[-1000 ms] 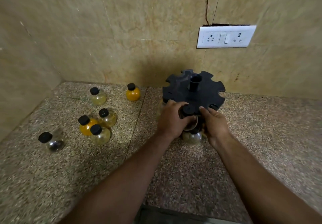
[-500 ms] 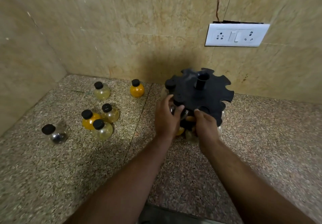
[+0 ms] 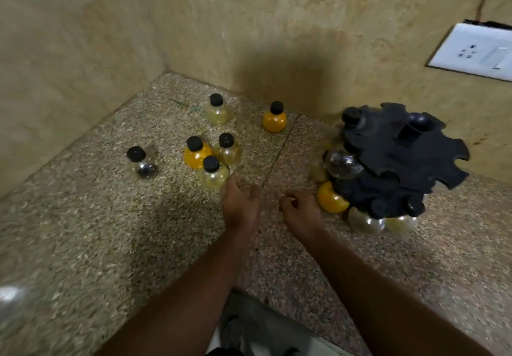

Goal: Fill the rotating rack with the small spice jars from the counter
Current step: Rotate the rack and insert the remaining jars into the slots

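Observation:
The black rotating rack (image 3: pixel 399 148) stands at the right of the counter with several jars hung in its slots, among them a clear one (image 3: pixel 342 163) and an orange one (image 3: pixel 329 199). Loose black-capped jars stand at left: a pale yellow jar (image 3: pixel 213 174) nearest my hands, an orange jar (image 3: pixel 195 153), another pale jar (image 3: pixel 228 149), a clear jar (image 3: pixel 142 162), and two farther back (image 3: pixel 216 109), (image 3: pixel 274 119). My left hand (image 3: pixel 241 206) is open, fingertips just short of the nearest pale jar. My right hand (image 3: pixel 300 211) hangs loosely curled and empty beside the rack's orange jar.
Tiled walls meet in a corner behind the jars. A white socket plate (image 3: pixel 473 51) is on the wall above the rack. The speckled granite counter (image 3: pixel 110 231) ends at a front edge near my forearms.
Both hands have left the rack and moved left toward the loose jars. The view has swung left, so the rack now sits at the right.

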`<state>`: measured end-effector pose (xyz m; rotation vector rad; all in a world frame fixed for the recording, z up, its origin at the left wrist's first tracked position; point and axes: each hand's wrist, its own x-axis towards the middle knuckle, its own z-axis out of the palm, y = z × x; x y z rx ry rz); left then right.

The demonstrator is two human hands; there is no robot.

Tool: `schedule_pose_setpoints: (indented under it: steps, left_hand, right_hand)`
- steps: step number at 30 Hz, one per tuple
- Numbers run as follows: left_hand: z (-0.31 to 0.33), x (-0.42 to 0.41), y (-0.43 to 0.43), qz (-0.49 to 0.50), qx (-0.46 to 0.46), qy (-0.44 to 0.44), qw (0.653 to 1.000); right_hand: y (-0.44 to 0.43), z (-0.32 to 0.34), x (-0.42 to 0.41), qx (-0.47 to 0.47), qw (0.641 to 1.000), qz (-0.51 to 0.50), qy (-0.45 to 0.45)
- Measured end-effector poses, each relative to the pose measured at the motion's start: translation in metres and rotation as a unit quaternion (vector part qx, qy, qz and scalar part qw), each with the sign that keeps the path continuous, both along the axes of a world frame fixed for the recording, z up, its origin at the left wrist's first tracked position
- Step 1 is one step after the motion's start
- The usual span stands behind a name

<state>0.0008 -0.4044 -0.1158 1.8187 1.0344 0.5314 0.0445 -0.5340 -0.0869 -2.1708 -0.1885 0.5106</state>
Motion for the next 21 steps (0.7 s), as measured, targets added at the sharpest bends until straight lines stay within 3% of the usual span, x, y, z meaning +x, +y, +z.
schedule_pose_setpoints:
  steps: [6, 11, 15, 21]
  left_hand:
    - [-0.016, -0.025, 0.051, 0.062, 0.038, -0.004, 0.997]
    - [-0.013, -0.023, 0.083, 0.052, 0.13, 0.017, 0.99]
    - [-0.02, -0.019, 0.106, -0.008, 0.186, 0.032, 0.982]
    - [-0.021, -0.015, 0.12, -0.039, 0.182, 0.037, 0.982]
  right_hand:
    - [0.058, -0.03, -0.004, -0.143, 0.983, 0.106, -0.037]
    - [0.082, -0.052, -0.011, -0.298, 0.928, 0.221, -0.042]
    - [0.096, -0.059, -0.012, -0.341, 0.904, 0.256, -0.03]
    - [0.107, -0.066, -0.011, -0.368, 0.895, 0.252, -0.024]
